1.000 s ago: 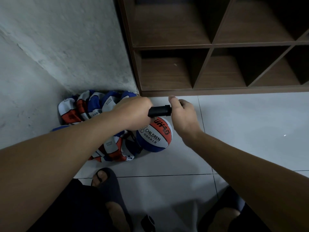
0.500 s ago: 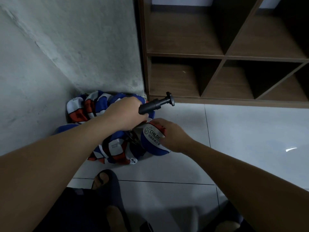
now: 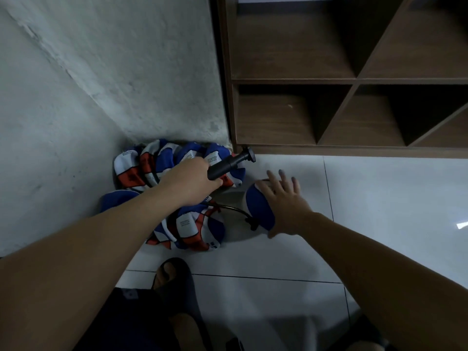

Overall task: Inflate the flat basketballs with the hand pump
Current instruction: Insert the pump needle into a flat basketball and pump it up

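Fingers (image 3: 283, 178) of the right hand (image 3: 286, 206) lie spread on a round blue-and-white ball (image 3: 258, 211) on the floor (image 3: 379, 198) — left hand (image 3: 192, 183) grips the black pump (image 3: 228, 164) above limp, crumpled balls (image 3: 157, 163).

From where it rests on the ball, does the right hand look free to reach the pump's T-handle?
Probably yes. The right hand lies open on the ball, holding nothing, and the pump's T-handle sticks out uncovered beyond the left hand, only bare floor between.
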A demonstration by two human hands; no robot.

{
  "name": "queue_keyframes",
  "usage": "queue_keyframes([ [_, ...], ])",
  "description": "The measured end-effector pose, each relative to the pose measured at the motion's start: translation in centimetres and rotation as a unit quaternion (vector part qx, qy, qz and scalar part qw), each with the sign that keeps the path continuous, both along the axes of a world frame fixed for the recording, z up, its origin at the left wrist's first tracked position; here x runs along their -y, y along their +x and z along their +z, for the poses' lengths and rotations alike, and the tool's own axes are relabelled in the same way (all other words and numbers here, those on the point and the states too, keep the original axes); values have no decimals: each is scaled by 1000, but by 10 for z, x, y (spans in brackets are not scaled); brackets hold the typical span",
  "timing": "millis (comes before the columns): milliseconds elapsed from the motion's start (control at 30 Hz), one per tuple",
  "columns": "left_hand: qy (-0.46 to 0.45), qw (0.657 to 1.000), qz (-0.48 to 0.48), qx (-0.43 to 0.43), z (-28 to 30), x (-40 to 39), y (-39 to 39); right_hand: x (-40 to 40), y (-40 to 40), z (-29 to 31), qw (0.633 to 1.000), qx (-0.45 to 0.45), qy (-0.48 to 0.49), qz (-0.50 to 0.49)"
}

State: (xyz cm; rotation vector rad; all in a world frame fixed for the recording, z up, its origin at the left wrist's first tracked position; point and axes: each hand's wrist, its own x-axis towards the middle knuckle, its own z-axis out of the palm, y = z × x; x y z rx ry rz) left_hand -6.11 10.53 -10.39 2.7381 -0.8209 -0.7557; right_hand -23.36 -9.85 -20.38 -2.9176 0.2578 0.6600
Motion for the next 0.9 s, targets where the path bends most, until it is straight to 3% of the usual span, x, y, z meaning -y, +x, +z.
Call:
queue_keyframes([
  [133,44,999,-12,-9,-7,1,-4,2,-1,1,998,31,49,-16],
  [200,61,998,-18,-12,-12,-1,-7,-1,-6,1,991,60,87,-79],
  [333,-19,995,-17,-101,-18,2,-24,-16,-16,7,949,89,192,-232],
  [533,-133,981,-38,-139,-1,24,-46,-27,-8,32,944,120,207,-227],
  [700,-154,980,-17,-126,-5,28,-48,-25,-13,44,928,130,202,-286],
  [900,-128,989,-25,-73,-16,39,-57,-25,-17,42,939,118,177,-271],
])
